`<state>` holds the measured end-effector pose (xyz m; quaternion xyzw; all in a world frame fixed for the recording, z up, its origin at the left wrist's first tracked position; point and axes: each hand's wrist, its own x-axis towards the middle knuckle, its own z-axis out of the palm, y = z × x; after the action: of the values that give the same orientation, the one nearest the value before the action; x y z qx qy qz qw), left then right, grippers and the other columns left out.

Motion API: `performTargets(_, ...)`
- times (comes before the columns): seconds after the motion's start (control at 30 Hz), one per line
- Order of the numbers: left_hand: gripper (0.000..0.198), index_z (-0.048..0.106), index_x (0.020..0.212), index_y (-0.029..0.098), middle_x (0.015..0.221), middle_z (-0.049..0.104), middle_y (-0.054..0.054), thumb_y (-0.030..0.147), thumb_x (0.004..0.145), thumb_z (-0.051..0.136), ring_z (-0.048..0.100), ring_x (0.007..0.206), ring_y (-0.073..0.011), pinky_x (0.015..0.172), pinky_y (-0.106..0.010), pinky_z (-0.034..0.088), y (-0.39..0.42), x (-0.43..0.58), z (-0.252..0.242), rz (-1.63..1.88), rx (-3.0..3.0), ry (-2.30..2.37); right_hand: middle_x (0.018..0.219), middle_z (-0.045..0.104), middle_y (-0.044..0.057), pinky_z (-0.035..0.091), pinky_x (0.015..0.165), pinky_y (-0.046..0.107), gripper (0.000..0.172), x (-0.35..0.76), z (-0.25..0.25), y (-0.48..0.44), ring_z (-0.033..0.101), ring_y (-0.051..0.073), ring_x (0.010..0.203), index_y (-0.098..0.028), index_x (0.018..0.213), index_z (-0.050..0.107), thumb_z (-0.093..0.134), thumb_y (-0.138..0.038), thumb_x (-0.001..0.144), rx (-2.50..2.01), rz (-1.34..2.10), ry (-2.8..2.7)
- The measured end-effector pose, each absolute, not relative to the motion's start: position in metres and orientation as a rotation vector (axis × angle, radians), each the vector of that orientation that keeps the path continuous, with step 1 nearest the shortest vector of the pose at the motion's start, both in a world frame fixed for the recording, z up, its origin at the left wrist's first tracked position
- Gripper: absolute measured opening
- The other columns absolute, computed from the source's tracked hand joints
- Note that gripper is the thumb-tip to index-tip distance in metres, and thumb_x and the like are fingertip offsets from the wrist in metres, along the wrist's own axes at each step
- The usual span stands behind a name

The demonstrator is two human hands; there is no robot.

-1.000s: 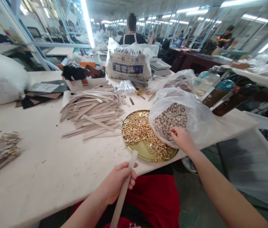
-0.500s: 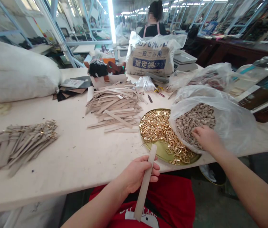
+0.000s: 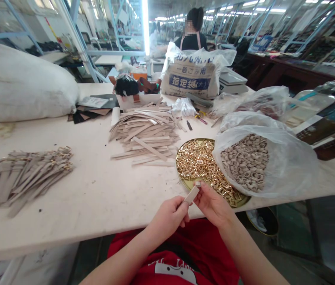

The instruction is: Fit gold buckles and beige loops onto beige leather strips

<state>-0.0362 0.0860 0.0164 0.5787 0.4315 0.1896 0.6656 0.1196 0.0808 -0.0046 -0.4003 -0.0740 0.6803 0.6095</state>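
Note:
My left hand [image 3: 170, 217] is closed on a beige strap strip [image 3: 191, 194], whose upper end sticks out past the thumb. Right beside that end, my right hand [image 3: 215, 206] pinches a small beige loop [image 3: 198, 184]. Both hands are close together over the table's front edge, just before a round gold tray [image 3: 186, 183]. Small gold rectangular buckles [image 3: 195, 158] cover most of the tray. To its right, an open clear plastic bag [image 3: 292, 158] lies on its side, full of beige loops [image 3: 246, 162].
Loose beige strips [image 3: 146, 130] form a heap mid-table. Strips with gold buckles [image 3: 33, 172] lie in a pile at left. Behind stand a large white sack [image 3: 21, 85], a printed bag [image 3: 189, 73] and a scale [image 3: 233, 77]. A person [image 3: 194, 35] is beyond the table.
My right hand has left the bag of loops and come leftward to my left hand with a loop in its fingers. The strip in my left hand is now tilted more to the right.

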Motion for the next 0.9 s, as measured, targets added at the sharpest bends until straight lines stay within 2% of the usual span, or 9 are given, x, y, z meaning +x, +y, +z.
performTargets(0.13, 0.027, 0.051, 0.074, 0.016, 0.057, 0.053, 0.002, 0.035, 0.084, 0.034, 0.047, 0.045, -0.0077, 0.047, -0.019, 0.036, 0.086, -0.036, 0.009, 0.466, 1.358, 1.059, 0.069, 0.062, -0.004, 0.047, 0.061, 0.019, 0.017, 0.106, -0.005, 0.075, 0.054, 0.007, 0.062, -0.020, 0.070, 0.062, 0.074, -0.028, 0.062, -0.973, 1.510, -0.214)
performTargets(0.23, 0.030, 0.055, 0.078, 0.015, 0.055, 0.052, 0.002, 0.034, 0.084, 0.032, 0.047, 0.046, -0.0093, 0.048, -0.020, 0.035, 0.086, -0.038, 0.010, 0.429, 1.466, 1.097, 0.065, 0.058, -0.004, 0.045, 0.059, 0.020, 0.018, 0.104, -0.006, 0.069, 0.051, 0.008, 0.060, -0.020, 0.067, 0.060, 0.075, -0.030, 0.061, -1.068, 1.402, -0.319)
performTargets(0.43, 0.027, 0.059, 0.071, 0.016, 0.057, 0.057, -0.001, 0.026, 0.080, 0.036, 0.048, 0.052, -0.0126, 0.050, -0.023, 0.029, 0.092, -0.049, 0.026, 0.229, 1.797, 1.140, 0.080, 0.061, 0.002, 0.044, 0.069, 0.030, 0.032, 0.116, -0.015, 0.057, 0.052, 0.016, 0.074, -0.022, 0.093, 0.061, 0.069, -0.038, 0.066, -1.344, 1.251, -0.751)
performTargets(0.63, 0.028, 0.060, 0.067, 0.018, 0.061, 0.059, -0.004, 0.031, 0.081, 0.039, 0.047, 0.053, -0.0152, 0.053, -0.024, 0.029, 0.095, -0.057, 0.029, 0.109, 1.995, 1.155, 0.074, 0.058, 0.000, 0.040, 0.066, 0.029, 0.023, 0.121, -0.019, 0.050, 0.050, 0.015, 0.068, -0.021, 0.082, 0.062, 0.068, -0.037, 0.067, -1.477, 1.199, -1.048)
performTargets(0.7, 0.030, 0.059, 0.067, 0.018, 0.062, 0.059, -0.005, 0.032, 0.082, 0.038, 0.049, 0.055, -0.0163, 0.055, -0.025, 0.031, 0.094, -0.056, 0.027, 0.092, 2.000, 1.127, 0.071, 0.057, -0.001, 0.040, 0.066, 0.028, 0.022, 0.121, -0.020, 0.049, 0.050, 0.014, 0.066, -0.021, 0.083, 0.062, 0.067, -0.035, 0.067, -1.453, 1.282, -1.021)
performTargets(0.8, 0.032, 0.060, 0.088, 0.018, 0.076, 0.063, -0.007, 0.035, 0.086, 0.033, 0.055, 0.068, -0.0188, 0.062, -0.026, 0.036, 0.090, -0.050, 0.021, 0.202, 1.864, 1.131, 0.066, 0.056, -0.004, 0.040, 0.066, 0.027, 0.023, 0.116, -0.025, 0.048, 0.051, 0.013, 0.064, -0.021, 0.087, 0.059, 0.066, -0.034, 0.069, -1.361, 1.429, -0.852)
performTargets(0.9, 0.044, 0.043, 0.122, 0.018, 0.089, 0.064, -0.008, 0.041, 0.087, 0.030, 0.057, 0.079, -0.0201, 0.072, -0.029, 0.039, 0.085, -0.044, 0.016, 0.328, 1.677, 1.121, 0.068, 0.056, -0.003, 0.041, 0.067, 0.027, 0.023, 0.103, -0.030, 0.047, 0.051, 0.012, 0.064, -0.020, 0.086, 0.058, 0.066, -0.034, 0.069, -1.310, 1.467, -0.758)
